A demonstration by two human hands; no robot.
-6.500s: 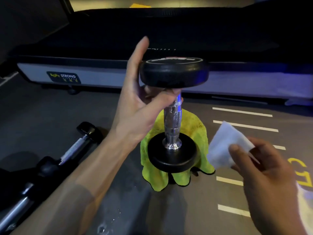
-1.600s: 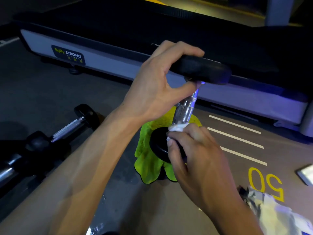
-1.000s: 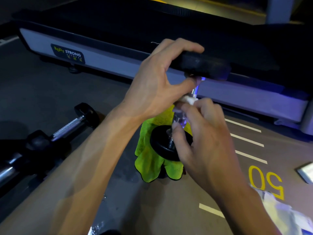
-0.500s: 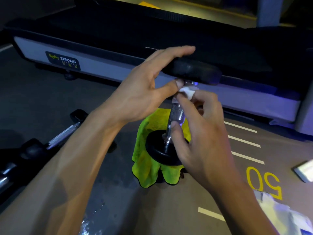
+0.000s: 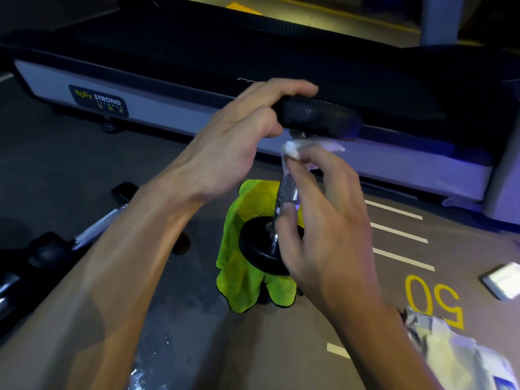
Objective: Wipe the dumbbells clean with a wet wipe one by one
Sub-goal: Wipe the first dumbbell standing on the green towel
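A black dumbbell (image 5: 320, 116) with a knurled chrome handle stands on end on a yellow-green cloth (image 5: 242, 277). Its lower head rests on the cloth. My left hand (image 5: 239, 147) grips the rim of the upper head and holds the dumbbell upright. My right hand (image 5: 323, 220) is wrapped around the handle, pressing a white wet wipe (image 5: 295, 149) against its top end, just under the upper head. Most of the handle is hidden behind my fingers.
More dumbbells (image 5: 92, 229) lie on the dark floor at the left. A treadmill (image 5: 168, 88) spans the back. A wipe packet (image 5: 461, 356) lies at the lower right, a white phone-like object (image 5: 503, 280) at the right edge. Water spots (image 5: 146, 361) wet the floor near me.
My right hand took the wipe to the handle and slid it from the lower end up to the top. My left hand keeps its hold on the upper head.
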